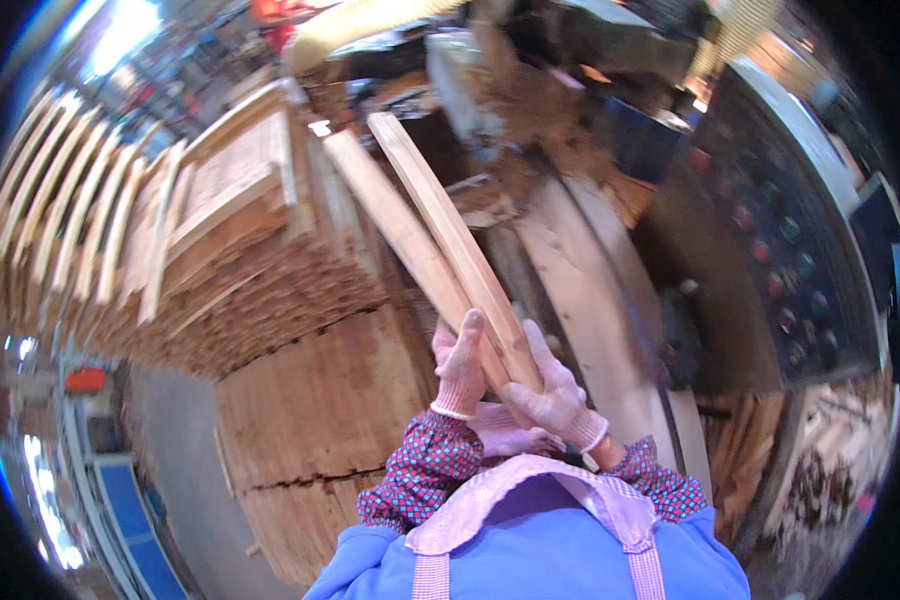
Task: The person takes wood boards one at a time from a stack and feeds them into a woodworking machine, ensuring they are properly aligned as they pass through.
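1. At the far left a stack [220, 270] of thin wooden boards rises beside the person, with loose strips [70, 190] leaning along its top edge.
2. The left hand [459, 365], in a pale knit glove, is closed round the lower end of the left slat [395, 225], thumb up along its face.
3. The right hand [555, 395], gloved the same, is wrapped round the lower end of the right slat [450, 230], fingers curled over its edge.
4. Both slats run up and away to the left from the hands, lying side by side and touching or nearly so; their far ends reach over the corner of the stack.
5. Right of the hands a long pale plank [585, 300] lies on a machine bed, and further right stands a dark control panel [780, 240] with round buttons.
6. Judging from this, the step in hand is carrying a pair of slats held together, between stack and machine. The next move seems to call for a firm grip on both ends, keeping the slats aligned and swinging their long far ends clear of the stack.
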Available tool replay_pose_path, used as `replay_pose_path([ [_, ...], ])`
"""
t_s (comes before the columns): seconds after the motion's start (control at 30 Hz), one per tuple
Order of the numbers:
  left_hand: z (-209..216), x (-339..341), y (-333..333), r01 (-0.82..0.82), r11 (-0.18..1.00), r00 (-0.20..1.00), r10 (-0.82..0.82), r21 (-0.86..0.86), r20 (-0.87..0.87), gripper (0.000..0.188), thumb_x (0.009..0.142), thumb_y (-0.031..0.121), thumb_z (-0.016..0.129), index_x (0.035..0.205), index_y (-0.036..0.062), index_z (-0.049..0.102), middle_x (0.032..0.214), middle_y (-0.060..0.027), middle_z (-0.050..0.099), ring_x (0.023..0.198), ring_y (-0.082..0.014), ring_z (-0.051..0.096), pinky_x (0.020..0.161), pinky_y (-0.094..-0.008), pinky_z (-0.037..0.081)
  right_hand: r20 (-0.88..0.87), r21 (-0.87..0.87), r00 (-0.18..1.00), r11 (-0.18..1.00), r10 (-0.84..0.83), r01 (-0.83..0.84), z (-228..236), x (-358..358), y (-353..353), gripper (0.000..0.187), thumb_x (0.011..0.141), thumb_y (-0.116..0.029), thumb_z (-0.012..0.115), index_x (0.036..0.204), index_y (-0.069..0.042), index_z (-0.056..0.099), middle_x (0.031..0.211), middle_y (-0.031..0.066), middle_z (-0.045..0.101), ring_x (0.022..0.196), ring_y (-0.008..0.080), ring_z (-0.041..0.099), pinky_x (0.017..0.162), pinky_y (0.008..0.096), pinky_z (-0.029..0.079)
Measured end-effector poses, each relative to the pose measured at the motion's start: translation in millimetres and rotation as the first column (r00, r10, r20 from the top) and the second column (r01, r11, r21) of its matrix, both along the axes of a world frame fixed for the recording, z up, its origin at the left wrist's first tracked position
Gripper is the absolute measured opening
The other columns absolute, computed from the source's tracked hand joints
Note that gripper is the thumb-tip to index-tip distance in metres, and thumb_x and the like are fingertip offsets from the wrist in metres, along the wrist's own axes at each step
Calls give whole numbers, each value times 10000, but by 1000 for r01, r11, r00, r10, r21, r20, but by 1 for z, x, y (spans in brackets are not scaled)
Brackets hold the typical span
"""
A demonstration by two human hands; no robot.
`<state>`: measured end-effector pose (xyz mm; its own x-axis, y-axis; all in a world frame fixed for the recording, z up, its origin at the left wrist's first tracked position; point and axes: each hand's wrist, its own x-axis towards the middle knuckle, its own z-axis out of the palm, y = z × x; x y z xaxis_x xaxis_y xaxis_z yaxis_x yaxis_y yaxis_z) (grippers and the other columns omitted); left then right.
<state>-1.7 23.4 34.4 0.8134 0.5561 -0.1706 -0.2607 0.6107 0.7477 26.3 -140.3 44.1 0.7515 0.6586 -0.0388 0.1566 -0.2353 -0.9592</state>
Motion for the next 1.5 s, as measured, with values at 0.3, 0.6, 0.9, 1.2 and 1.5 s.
replay_pose_path([
  [0.3, -62, -1, -16, 150, 987, 986, -154, -49, -72, 456, 931, 42, 646, 1341, -15, 457, 1255, -135, 575, 1071, -234, 630, 964, -398, 532, 690, -633, 719, 555, 87, 540, -95, -49, -178, 714, 841, -288, 615, 1419, 53, 373, 1347, 262, 518, 1257, 433, 487, 1096, 510, 351],
  [0.6, -59, 25, 10, 159, 983, 977, -144, 88, -155, 433, 936, 152, 665, 1312, 10, 502, 1173, -99, 627, 1037, -197, 629, 934, -365, 525, 830, -469, 552, 644, 87, 604, -113, 202, -5, 478, 932, -216, 514, 1356, 2, 481, 1418, 219, 472, 1293, 384, 463, 1103, 480, 345],
  [0.9, -48, 38, 9, 558, 707, 827, -436, 434, -354, 619, 984, 368, 582, 1443, -3, 394, 1404, -147, 508, 1260, -266, 520, 1072, -369, 408, 55, -100, 993, 990, 106, -100, -24, 63, 14, 918, 855, -333, 742, 1529, 13, 225, 1551, 233, 315, 1439, 316, 322, 1173, 370, 278],
  [1.2, 86, -14, 356, 369, -673, 753, 621, 641, 218, 684, 861, 346, 703, 1387, -24, 471, 1355, -226, 544, 1278, -366, 505, 1115, -454, 373, 667, -518, 745, 731, 20, 444, -109, -39, -171, 619, 933, -234, 573, 1461, 28, 384, 1479, 264, 412, 1378, 432, 381, 1158, 486, 297],
  [1.5, 133, -125, 527, 852, 262, -185, 960, 453, -208, 302, 901, 165, 514, 1177, 74, 594, 1168, -231, 651, 1113, -376, 632, 886, -491, 523, 765, -601, 587, 622, 265, 503, -140, 222, -1, 525, 1001, -265, 439, 1488, -78, 373, 1545, 137, 365, 1393, 363, 364, 1173, 473, 265],
])
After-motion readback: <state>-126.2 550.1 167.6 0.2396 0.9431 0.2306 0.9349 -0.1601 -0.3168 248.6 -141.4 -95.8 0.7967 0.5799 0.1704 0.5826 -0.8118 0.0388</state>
